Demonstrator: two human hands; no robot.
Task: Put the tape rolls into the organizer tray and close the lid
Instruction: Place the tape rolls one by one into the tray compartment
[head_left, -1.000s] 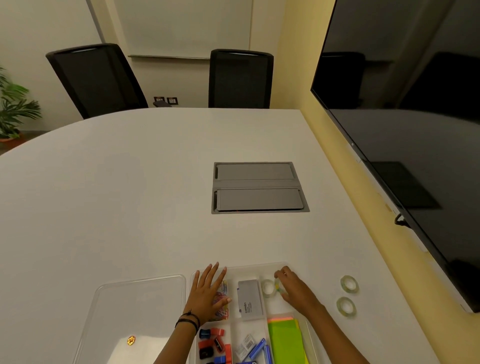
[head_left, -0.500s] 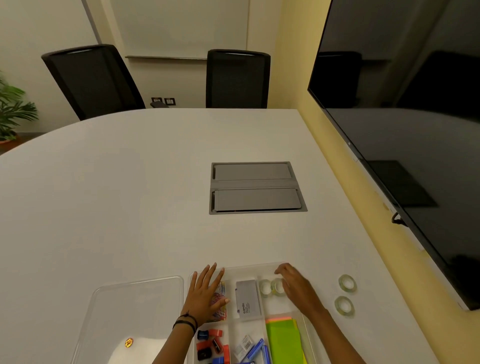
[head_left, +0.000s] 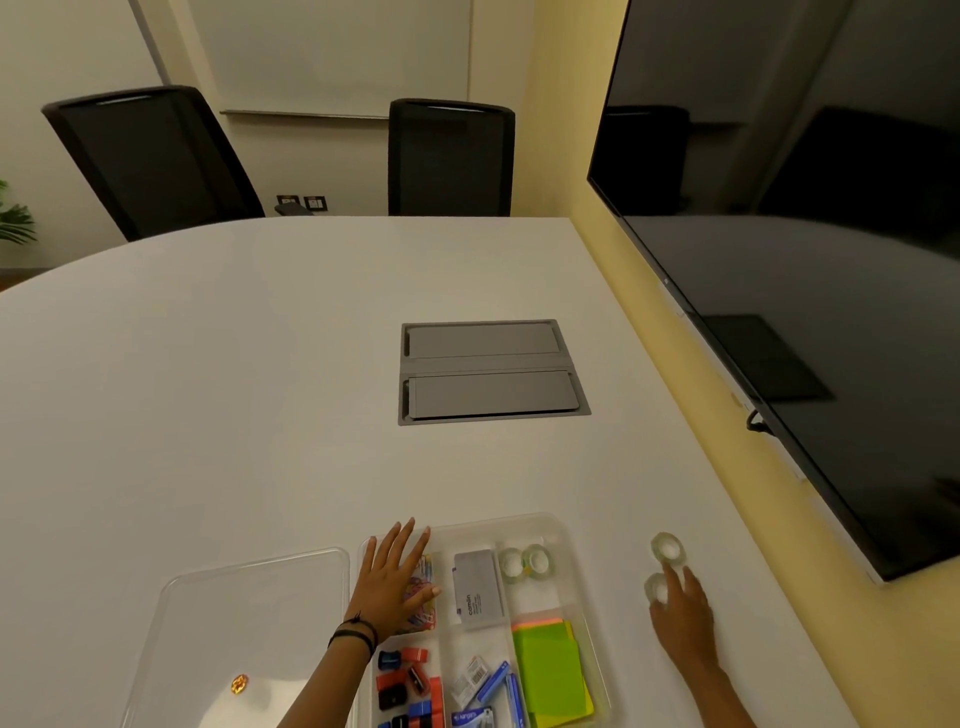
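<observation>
The clear organizer tray (head_left: 550, 525) sits at the table's near edge. Two clear tape rolls (head_left: 524, 562) lie side by side in its far right compartment. My left hand (head_left: 395, 582) rests flat with fingers spread on the tray's far left compartment. Two more tape rolls lie on the table to the right of the tray: a far one (head_left: 668, 546) and a near one (head_left: 655, 588). My right hand (head_left: 680, 613) is out over them, its fingertips on the near roll and reaching toward the far one. The clear lid (head_left: 249, 623) lies flat to the left of the tray.
The tray also holds a grey box (head_left: 478, 590), green sticky notes (head_left: 553, 670), sharpeners and staple packs. A grey cable hatch (head_left: 491, 371) is set in the white table. A large dark screen (head_left: 805, 260) hangs on the right. Two black chairs stand at the far side.
My right hand has left the tray, where two rolls now lie, and moved right onto the two rolls on the table. My left hand has stayed put.
</observation>
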